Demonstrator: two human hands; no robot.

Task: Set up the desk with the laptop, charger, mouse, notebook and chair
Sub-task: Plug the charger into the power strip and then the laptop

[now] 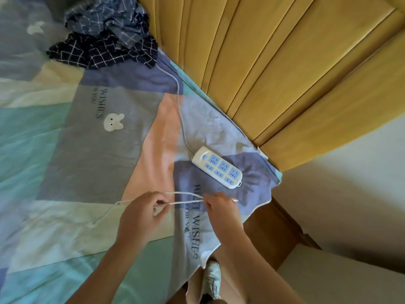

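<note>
A thin white charger cable (186, 197) is stretched in loops between my two hands, low over the patchwork bedsheet (87, 150). My left hand (140, 213) pinches the loops at their left end, and a loose length of cable trails off left across the sheet. My right hand (219, 207) grips the right end, with the connector tip poking out past its fingers. A white power strip (217, 167) with blue sockets lies on the bed just beyond my hands, its own cord running up the bed. No laptop, mouse, notebook or chair is in view.
A crumpled dark checked cloth (105, 40) lies at the head of the bed. The yellow padded headboard (274, 73) runs along the right. To the right of the bed corner are the brown wooden frame (274, 233) and pale floor (350, 216). My shoe (211, 279) is on the floor.
</note>
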